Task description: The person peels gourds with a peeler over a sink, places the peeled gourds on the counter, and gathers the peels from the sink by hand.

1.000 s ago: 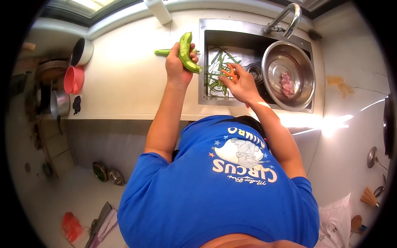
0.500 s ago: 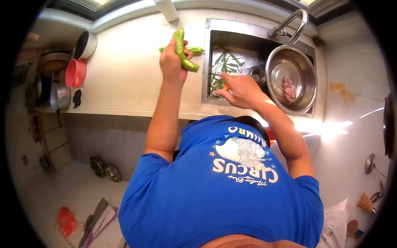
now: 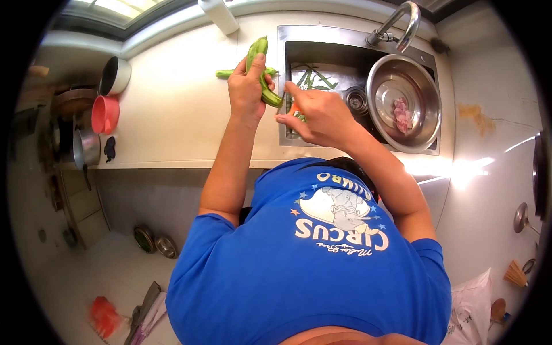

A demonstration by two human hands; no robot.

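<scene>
My left hand (image 3: 247, 89) is wrapped round a curved green vegetable (image 3: 270, 96), its skin partly peeled in stripes. Behind that hand a second green vegetable (image 3: 226, 73) lies on the counter. My right hand (image 3: 323, 115) is over the left part of the sink, closed on an orange peeler (image 3: 295, 108) that is mostly hidden by the fingers, near the vegetable's lower end. Green peel strips (image 3: 315, 79) lie in the sink below.
A metal bowl (image 3: 382, 75) with pieces of pink meat (image 3: 402, 115) rests at the right of the sink (image 3: 325, 35), below the faucet (image 3: 411, 26). A red pot (image 3: 105, 115) and a dark-lined pan (image 3: 116, 75) stand at the counter's left end.
My right hand has moved left, closer to the vegetable, and now covers more of the peeler and peel strips. My left hand still holds the vegetable, now turned more upright with the thumb along it.
</scene>
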